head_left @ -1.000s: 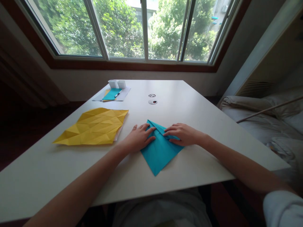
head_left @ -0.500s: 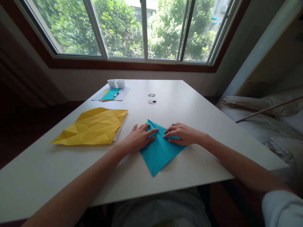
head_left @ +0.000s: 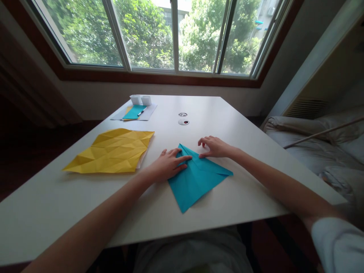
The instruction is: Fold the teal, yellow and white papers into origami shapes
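Note:
A folded sheet of blue paper (head_left: 193, 182) lies on the white table in front of me, with one corner pointing toward me and another to the right. Flaps are folded inward along its upper edges. My left hand (head_left: 170, 165) rests on the paper's upper left part, fingers spread and pressing it flat. At the upper right edge is my right hand (head_left: 214, 147), its fingers curved and apart, the index finger raised. The right thumb is by the paper's edge; whether it touches is hard to tell.
A creased yellow sheet (head_left: 113, 151) lies to the left over something white. Farther back are small white boxes (head_left: 141, 100), blue paper (head_left: 134, 112) and a pen (head_left: 142, 111). Two round table fittings (head_left: 183, 122) sit in the middle. Beyond the right edge stands a sofa (head_left: 307, 132).
My right hand has lifted off the blue paper and moved up toward its far right edge. The paper's right corner now shows. My left hand has stayed in place.

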Tool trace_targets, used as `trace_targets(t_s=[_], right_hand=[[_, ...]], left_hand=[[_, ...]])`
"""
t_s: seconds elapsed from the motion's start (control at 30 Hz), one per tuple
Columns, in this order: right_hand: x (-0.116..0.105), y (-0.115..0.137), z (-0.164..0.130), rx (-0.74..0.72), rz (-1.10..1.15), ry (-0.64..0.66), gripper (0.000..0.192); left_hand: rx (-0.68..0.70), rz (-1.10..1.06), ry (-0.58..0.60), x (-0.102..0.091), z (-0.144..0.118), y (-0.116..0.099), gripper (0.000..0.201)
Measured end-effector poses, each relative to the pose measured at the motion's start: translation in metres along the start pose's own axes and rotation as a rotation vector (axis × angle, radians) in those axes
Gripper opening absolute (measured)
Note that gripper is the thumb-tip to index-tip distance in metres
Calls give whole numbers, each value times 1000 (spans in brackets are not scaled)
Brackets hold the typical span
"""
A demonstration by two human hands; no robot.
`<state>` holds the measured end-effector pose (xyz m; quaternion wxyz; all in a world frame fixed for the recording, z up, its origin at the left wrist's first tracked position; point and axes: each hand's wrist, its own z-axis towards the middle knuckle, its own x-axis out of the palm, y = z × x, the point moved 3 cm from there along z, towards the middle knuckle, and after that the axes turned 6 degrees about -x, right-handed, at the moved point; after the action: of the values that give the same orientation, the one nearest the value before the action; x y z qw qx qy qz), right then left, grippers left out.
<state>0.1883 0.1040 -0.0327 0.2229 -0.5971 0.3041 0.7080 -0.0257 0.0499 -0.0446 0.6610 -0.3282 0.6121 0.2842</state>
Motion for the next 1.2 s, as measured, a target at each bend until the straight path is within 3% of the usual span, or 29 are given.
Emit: trace_targets(t_s=[0.33, 0.63, 0.93, 1.2], right_hand=[[3, -2, 60, 41, -58, 69, 57], [7, 1, 94, 101, -93, 75, 55], [10, 2, 99, 119, -103, 75, 56], [11, 1, 79, 52, -95, 42, 52]], left_hand=[[-9, 22, 0, 3, 1, 1, 45], [-17, -5, 14, 5, 3, 3, 45], [-12, 18, 14, 5, 3, 2, 47], [-32, -8, 31, 6, 4, 2, 47]])
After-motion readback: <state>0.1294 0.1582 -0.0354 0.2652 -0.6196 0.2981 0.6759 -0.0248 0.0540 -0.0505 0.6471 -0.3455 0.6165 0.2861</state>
